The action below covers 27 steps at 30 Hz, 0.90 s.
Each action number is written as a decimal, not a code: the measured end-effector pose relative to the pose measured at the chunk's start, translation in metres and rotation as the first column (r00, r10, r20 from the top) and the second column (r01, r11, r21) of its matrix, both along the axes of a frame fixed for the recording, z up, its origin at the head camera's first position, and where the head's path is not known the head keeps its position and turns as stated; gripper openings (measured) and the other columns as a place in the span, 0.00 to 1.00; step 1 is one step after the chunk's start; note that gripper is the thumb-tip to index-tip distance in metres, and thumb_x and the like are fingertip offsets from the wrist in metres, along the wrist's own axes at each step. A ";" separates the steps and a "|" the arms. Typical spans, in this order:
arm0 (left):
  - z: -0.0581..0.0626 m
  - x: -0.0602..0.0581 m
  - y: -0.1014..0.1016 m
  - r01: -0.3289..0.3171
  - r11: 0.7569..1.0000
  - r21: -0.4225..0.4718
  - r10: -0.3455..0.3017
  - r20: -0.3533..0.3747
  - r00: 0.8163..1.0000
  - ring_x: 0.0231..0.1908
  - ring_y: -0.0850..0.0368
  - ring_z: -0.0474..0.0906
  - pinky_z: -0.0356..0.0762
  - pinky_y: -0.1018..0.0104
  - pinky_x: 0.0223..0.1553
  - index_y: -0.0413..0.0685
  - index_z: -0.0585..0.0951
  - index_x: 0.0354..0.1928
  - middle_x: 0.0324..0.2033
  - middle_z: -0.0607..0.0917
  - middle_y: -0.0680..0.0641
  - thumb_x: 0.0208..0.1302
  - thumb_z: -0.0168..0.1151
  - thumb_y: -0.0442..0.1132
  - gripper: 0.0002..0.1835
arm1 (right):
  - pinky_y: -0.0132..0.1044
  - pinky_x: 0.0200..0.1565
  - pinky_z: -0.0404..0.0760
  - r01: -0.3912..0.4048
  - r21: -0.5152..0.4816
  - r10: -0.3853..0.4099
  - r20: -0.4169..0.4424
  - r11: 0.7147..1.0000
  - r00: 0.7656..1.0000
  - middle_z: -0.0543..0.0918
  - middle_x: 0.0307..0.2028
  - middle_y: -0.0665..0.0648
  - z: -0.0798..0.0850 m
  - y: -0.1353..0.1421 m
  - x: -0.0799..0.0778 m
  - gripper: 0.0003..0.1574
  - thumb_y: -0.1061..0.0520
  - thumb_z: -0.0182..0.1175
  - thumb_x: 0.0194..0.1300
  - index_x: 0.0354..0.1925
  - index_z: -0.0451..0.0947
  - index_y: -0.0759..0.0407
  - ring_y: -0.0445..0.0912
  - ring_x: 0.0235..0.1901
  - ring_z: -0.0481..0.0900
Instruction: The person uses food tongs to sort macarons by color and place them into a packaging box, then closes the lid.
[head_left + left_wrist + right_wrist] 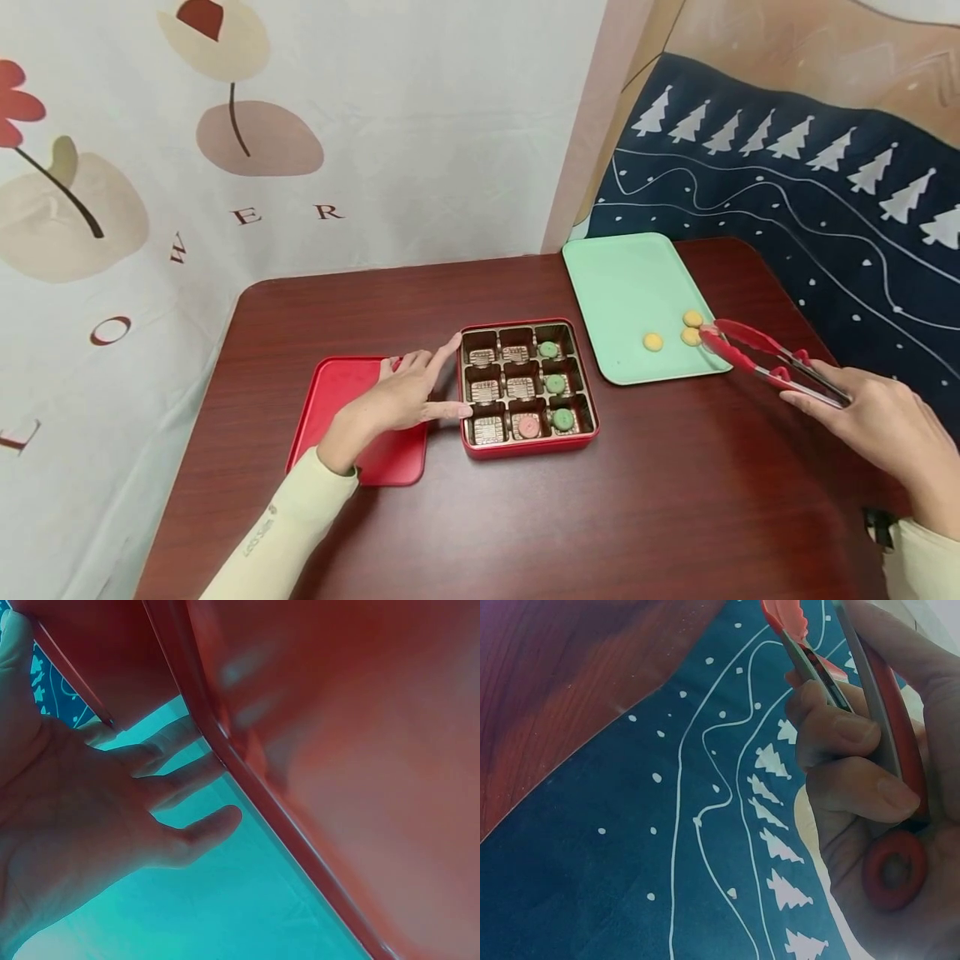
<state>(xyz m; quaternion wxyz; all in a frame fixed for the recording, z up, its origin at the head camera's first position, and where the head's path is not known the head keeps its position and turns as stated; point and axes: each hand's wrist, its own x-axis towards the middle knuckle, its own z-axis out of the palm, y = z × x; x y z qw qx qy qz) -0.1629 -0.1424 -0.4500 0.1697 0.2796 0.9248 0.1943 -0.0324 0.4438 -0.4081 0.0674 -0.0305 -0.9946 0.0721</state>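
Note:
A red tin box [528, 452] with a gold-brown divided insert stands mid-table. Its right column holds three green macaron-like pieces [555, 384], and a pink one [528, 427] sits in the bottom middle compartment. My left hand [401, 396] is spread at the box's left side, thumb and index finger touching its rim, the other fingers over a flat red lid [393, 462]. Red-tipped tongs [780, 379] are gripped in my right hand [885, 421]. Their tips are by the yellow pieces [693, 318] at the right edge of a mint-green tray [622, 283]; whether they touch any, I cannot tell.
The dark reddish-brown table [600, 525] carries everything. Behind it hangs a pale printed cloth [420, 167], and a navy cloth with white trees [795, 192] borders the right side. Another yellow piece [653, 342] lies farther left on the tray.

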 end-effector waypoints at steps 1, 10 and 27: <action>0.000 0.000 0.000 -0.001 1.000 -0.001 0.001 0.000 1.000 0.74 0.30 0.64 0.52 0.24 0.70 0.58 0.43 0.90 0.73 0.71 0.32 0.70 0.70 0.70 0.62 | 0.48 0.26 0.72 -0.003 -0.003 0.003 -0.003 1.000 1.000 0.83 0.33 0.74 -0.001 0.000 0.000 0.50 0.37 0.77 0.67 0.60 0.79 0.81 0.56 0.27 0.73; -0.001 0.000 -0.001 0.002 1.000 0.000 -0.002 0.000 1.000 0.74 0.30 0.64 0.52 0.23 0.70 0.58 0.43 0.90 0.73 0.71 0.32 0.70 0.69 0.70 0.61 | 0.46 0.26 0.69 -0.023 0.010 0.023 -0.015 1.000 1.000 0.78 0.24 0.60 -0.002 0.000 -0.005 0.47 0.40 0.77 0.68 0.59 0.79 0.82 0.54 0.25 0.70; -0.001 0.000 -0.001 -0.002 1.000 -0.008 0.002 -0.004 1.000 0.74 0.31 0.64 0.53 0.24 0.70 0.58 0.43 0.90 0.72 0.72 0.32 0.69 0.69 0.70 0.62 | 0.44 0.25 0.66 -0.017 -0.006 0.017 0.031 1.000 0.999 0.71 0.20 0.53 -0.002 -0.002 -0.013 0.47 0.42 0.76 0.70 0.61 0.77 0.83 0.53 0.24 0.68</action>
